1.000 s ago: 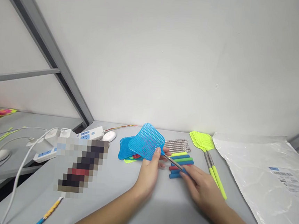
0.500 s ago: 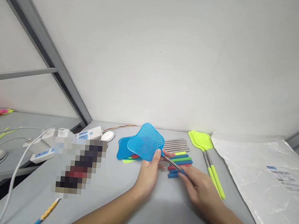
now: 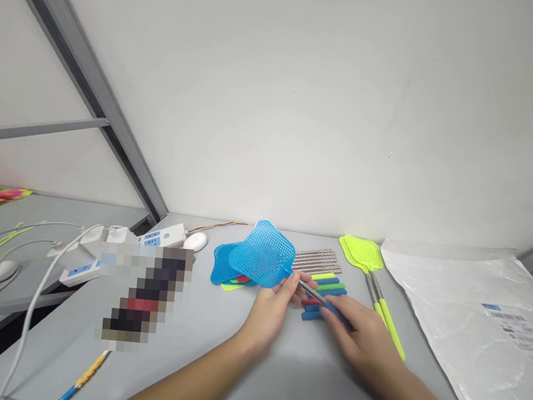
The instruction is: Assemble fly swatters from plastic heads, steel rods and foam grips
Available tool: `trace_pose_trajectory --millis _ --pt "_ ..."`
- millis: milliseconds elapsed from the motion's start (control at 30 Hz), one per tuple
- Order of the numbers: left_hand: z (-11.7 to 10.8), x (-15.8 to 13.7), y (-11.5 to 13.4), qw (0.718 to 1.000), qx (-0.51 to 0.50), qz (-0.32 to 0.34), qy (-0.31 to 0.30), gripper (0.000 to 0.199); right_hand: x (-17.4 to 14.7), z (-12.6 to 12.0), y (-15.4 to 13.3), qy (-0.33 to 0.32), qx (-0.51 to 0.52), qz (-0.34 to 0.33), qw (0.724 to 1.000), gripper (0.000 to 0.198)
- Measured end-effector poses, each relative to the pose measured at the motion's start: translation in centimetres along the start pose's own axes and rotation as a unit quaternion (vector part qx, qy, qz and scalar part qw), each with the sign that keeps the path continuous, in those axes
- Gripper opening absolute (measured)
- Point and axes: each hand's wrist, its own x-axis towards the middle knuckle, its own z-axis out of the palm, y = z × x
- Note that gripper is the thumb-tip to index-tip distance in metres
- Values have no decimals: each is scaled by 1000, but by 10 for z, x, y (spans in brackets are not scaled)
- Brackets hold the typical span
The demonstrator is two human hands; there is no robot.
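Note:
A blue fly swatter [image 3: 261, 255] is held tilted above the table, its mesh head up and to the left. My left hand [image 3: 266, 315] pinches its metal shaft just below the head, thumb on top. Lower down, my right hand [image 3: 364, 336] is wrapped round its blue handle grip [image 3: 333, 308]. Beneath the swatter lies a pile of loose mesh heads [image 3: 221, 266], blue on top with red, green and yellow-green edges showing. Behind my hands are several colored handle grips [image 3: 331, 287] and a row of metal rods [image 3: 320, 259], both partly covered.
Two yellow-green fly swatters [image 3: 363, 255] lie at the right, beside a white plastic mailing bag [image 3: 444, 303]. At the left are power strips [image 3: 163, 236] with cables, a round white device [image 3: 195, 242] and a blurred-out object [image 3: 146, 295]. A wall stands behind the table.
My left thumb and fingers have slid from the base of the swatter head onto the shaft, nearer my right hand. My right hand keeps its hold. The view has shifted slightly.

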Motion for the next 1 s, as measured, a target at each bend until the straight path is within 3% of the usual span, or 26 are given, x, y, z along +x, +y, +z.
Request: trace_pose_trajectory --millis 167,333,733,1000 --pt "0 0 -2 1000 -9 -3 -18 37 0 -1 -3 -2 9 10 1000 22" --pt "-6 2 3 999 -31 21 20 35 0 -8 -10 -42 40 31 998 29" --pt "-6 1 9 998 -34 36 46 33 3 -12 -14 -76 53 57 994 32" --pt "-3 -2 14 994 -105 -3 0 37 -2 -9 -18 -83 68 41 993 28"
